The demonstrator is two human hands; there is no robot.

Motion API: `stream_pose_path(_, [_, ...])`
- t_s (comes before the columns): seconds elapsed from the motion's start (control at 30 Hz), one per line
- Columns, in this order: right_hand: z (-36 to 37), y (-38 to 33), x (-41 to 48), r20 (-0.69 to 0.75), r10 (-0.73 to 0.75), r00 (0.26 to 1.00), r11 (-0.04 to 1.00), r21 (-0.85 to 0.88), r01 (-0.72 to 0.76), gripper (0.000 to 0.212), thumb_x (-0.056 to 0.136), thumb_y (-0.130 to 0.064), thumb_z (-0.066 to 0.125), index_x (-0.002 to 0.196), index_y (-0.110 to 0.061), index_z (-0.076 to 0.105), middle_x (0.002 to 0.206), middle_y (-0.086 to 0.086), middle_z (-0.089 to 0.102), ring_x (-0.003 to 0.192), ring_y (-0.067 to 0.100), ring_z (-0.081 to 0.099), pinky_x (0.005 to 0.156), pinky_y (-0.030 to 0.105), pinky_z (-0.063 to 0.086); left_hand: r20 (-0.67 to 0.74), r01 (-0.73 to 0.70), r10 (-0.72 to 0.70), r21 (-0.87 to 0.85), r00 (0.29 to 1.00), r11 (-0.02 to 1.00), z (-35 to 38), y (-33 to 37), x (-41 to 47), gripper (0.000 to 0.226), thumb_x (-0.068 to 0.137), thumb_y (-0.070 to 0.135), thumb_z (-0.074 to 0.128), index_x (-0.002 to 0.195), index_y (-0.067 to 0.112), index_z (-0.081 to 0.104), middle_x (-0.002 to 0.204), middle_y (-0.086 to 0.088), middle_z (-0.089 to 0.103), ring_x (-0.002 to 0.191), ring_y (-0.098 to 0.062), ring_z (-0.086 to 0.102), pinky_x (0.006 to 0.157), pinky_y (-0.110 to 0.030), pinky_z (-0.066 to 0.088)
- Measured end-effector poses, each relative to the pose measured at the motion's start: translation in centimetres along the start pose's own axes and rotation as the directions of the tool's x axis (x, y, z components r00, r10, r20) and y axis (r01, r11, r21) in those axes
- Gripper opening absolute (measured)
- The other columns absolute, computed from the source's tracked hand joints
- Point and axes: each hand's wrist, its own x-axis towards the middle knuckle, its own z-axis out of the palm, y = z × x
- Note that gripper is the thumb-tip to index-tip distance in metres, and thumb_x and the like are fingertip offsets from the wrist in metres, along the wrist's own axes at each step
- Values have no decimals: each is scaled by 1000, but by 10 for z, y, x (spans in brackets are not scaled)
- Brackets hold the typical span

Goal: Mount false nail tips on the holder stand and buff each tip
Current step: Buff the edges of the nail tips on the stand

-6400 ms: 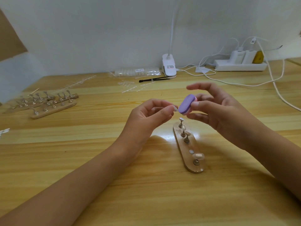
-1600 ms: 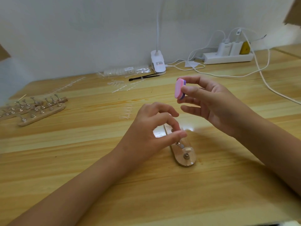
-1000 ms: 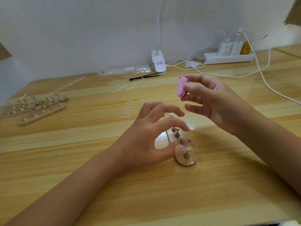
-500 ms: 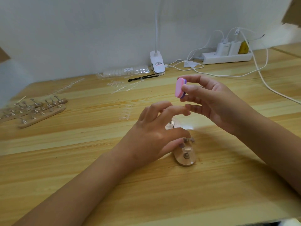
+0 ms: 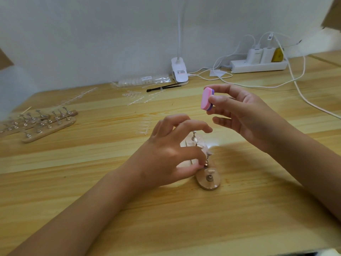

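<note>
Pale wooden table (image 5: pixel 92 182): oval wooden holder stand (image 5: pixel 210 183) is set at frame centre. One metal peg (image 5: pixel 207 159) is pinched by the left hand (image 5: pixel 169 154); pink-and-purple buffing block (image 5: pixel 206 99) is gripped by the right hand (image 5: pixel 247 117) above.

We see a buffer block (image 5: pixel 206 100) pink on one face and purple on the other, a tan wooden holder stand (image 5: pixel 212 184) with silvery pegs (image 5: pixel 209 177), a grain-striped honey-yellow table (image 5: pixel 166 218), a white power strip (image 5: pixel 258 65) and a yellow plug (image 5: pixel 277 56).

No print is legible: labels on the lamp clip (image 5: pixel 180 71), bag (image 5: pixel 146 78) and cable tag (image 5: pixel 270 36), upper middle and right, blur.
</note>
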Motion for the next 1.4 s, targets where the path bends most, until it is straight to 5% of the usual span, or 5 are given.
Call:
stream_pose_path(0.73, [3,0,-2,7,12,1000,999,-42,-12,39,77,-34,71,115,-27,65,91,-2,73,84,9,67,69,19,54,-117,-215,230,125,966,969,2,16,4,18,90,31,72,78,18,71,111,-2,71,112,-23,47,88,-39,49])
stream_pose_path(0.87, [2,-1,-1,18,28,999,1000,6,-28,38,77,-33,71,115,-26,67,92,-2,72,84,9,67,69,20,54,-201,-80,37,-208,979,975,-2,22,5,13,87,18,74,81,8,67,99,-5,68,92,-21,58,81,-27,48])
stream_pose_path(1.1, [0,0,1,43,92,995,990,100,-96,38,75,-31,72,112,-22,69,91,-1,72,80,9,67,65,21,55,146,456,-758,-863,635,216,-8,-1,5,14,95,6,61,99,16,52,85,0,74,67,-6,62,62,-16,50])
stream_pose_path(1.23, [0,0,1,62,116,991,986,114,-123,40,76,-29,71,114,-20,68,89,-1,72,78,9,67,64,21,55,391,442,-822,-876,414,-194,-6,-16,8,12,101,15,53,103,13,65,68,4,61,51,-3,49,47,-12,41])
stream_pose_path(1.4, [2,1,0,105,143,984,985,86,-152,43,73,-30,72,115,-20,68,89,-1,72,79,9,68,65,21,56,595,125,-698,-789,399,-601,-14,-22,8,27,85,19,63,110,9,67,88,-5,66,71,-11,60,60,-17,54])
